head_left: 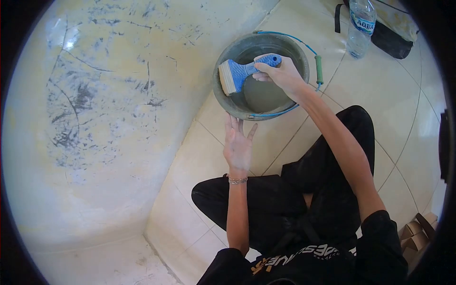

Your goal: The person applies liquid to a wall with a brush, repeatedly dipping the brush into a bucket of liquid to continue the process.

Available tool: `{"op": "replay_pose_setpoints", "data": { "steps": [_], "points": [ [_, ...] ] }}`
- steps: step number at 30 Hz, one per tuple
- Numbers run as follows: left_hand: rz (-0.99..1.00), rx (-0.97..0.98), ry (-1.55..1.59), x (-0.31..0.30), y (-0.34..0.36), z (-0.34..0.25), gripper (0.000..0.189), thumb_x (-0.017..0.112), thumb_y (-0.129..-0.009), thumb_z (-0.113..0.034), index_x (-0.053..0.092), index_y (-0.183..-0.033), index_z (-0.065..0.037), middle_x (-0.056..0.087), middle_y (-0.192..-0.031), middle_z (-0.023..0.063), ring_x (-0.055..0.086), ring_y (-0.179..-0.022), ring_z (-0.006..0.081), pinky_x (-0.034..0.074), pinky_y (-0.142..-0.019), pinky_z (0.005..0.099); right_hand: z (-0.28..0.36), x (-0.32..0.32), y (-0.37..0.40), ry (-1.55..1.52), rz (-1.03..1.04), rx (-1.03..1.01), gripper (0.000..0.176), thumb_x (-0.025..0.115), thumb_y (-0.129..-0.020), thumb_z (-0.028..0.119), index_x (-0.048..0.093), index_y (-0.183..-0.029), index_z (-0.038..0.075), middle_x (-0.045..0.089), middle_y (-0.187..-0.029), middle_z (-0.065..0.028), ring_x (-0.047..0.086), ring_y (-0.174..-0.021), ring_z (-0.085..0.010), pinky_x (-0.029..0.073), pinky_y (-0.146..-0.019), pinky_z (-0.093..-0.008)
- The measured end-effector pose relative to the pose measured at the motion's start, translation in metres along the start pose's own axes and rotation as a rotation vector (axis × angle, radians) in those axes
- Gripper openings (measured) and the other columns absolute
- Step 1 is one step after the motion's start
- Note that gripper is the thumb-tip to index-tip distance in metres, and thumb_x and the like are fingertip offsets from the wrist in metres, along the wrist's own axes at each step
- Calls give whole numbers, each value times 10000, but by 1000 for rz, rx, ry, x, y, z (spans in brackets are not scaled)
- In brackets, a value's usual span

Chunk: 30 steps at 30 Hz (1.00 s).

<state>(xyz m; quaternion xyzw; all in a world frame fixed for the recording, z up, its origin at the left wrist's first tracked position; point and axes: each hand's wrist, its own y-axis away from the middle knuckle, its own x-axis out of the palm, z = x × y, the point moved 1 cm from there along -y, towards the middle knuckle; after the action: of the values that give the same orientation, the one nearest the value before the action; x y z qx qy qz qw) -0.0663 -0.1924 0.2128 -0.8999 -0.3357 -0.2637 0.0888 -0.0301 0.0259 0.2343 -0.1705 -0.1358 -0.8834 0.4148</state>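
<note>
My right hand (pixel 283 76) is closed around the blue handle of a wide paintbrush (pixel 240 73), its pale bristles toward the left inner wall of a dark bucket (pixel 228 105). Grey liquid (pixel 268 96) covers the bucket's bottom. The brush is held above the liquid, overlapping the left rim in this view. My left hand (pixel 238 145) is open, fingers stretched and spread, with the fingertips right at the bucket's near outer side. Pale dusty residue coats its palm side. The bucket's blue wire handle with a green grip (pixel 318 70) hangs down on the right.
A wall (pixel 118 118) with dark scuffs and cracks rises on the left. The bucket stands on cream floor tiles (pixel 294 142). A clear water bottle (pixel 362 31) and a black bag (pixel 392 40) are at the upper right. My crossed legs (pixel 266 199) are close below the bucket.
</note>
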Motion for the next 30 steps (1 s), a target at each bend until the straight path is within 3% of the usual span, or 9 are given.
{"op": "replay_pose_setpoints", "data": {
  "steps": [10,19,22,23,26,30],
  "points": [
    [1,0,-61,-1,0,1,770,475,-841,-366,75,-1458,-142,111,-1505,5,156,-1346,204,154,-1077,509,5,4,2,66,-55,-6,219,621,-853,125,608,-1027,-5,651,-860,-82,646,-767,-132,523,-694,-233],
    [10,7,124,-19,3,3,798,460,-811,-424,111,-1454,-106,151,-1504,31,214,-1324,236,162,-1064,483,2,4,1,83,-225,-131,192,649,-831,143,642,-971,12,639,-811,-37,589,-674,-91,471,-621,-233],
    [16,16,108,-24,2,2,786,461,-818,-436,144,-1446,-86,177,-1495,51,228,-1317,249,169,-1059,474,2,5,2,146,-286,-289,159,644,-820,145,658,-915,19,637,-783,-38,579,-666,-92,464,-605,-232],
    [-7,9,110,-25,1,1,783,462,-820,-443,155,-1442,-79,185,-1491,58,232,-1314,255,172,-1058,471,4,0,1,248,-253,-348,188,652,-820,156,659,-952,23,644,-804,-29,571,-686,-85,457,-620,-229],
    [-58,-11,118,-25,3,1,774,466,-826,-455,182,-1433,-67,202,-1481,74,239,-1308,275,180,-1052,469,23,-2,6,174,-111,-348,176,651,-823,159,667,-953,42,648,-785,-20,560,-690,-75,446,-628,-226],
    [-58,-14,117,-25,3,2,752,457,-838,-451,204,-1426,-57,227,-1469,79,257,-1295,292,203,-1043,461,28,-14,4,464,-117,-464,184,687,-791,217,686,-898,67,646,-747,-9,559,-682,-62,435,-634,-215]
  ]
}}
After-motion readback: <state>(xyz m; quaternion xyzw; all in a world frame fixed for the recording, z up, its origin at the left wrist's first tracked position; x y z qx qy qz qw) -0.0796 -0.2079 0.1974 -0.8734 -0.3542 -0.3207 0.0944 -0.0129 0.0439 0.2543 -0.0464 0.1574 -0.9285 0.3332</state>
